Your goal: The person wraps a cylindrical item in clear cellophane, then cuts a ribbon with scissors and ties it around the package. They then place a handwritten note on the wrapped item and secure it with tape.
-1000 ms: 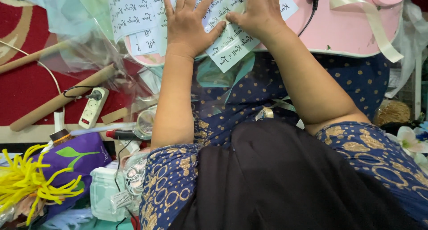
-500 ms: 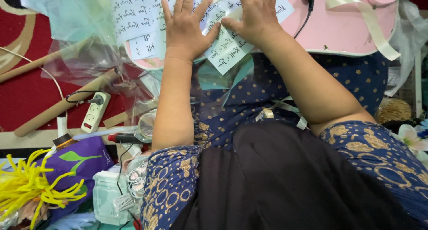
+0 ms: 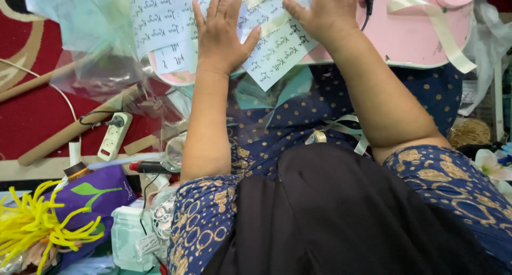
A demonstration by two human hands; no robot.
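My left hand lies flat, fingers spread, on white paper sheets covered with handwritten lines. My right hand presses on the same sheets a little further right, fingers apart. The sheets rest on a low pink table and overlap each other. A cream ribbon strip lies across the pink top to the right of my right hand. A clear plastic film hangs over the table's left side.
Cardboard tubes and a white power strip lie on the red carpet at left. A purple bag, yellow strands and a plastic box sit at bottom left. White flowers are at right.
The view has tilted down a little, so the table and papers sit higher in frame. Both hands stay pressed on the sheets, my right hand shifted slightly to the right.
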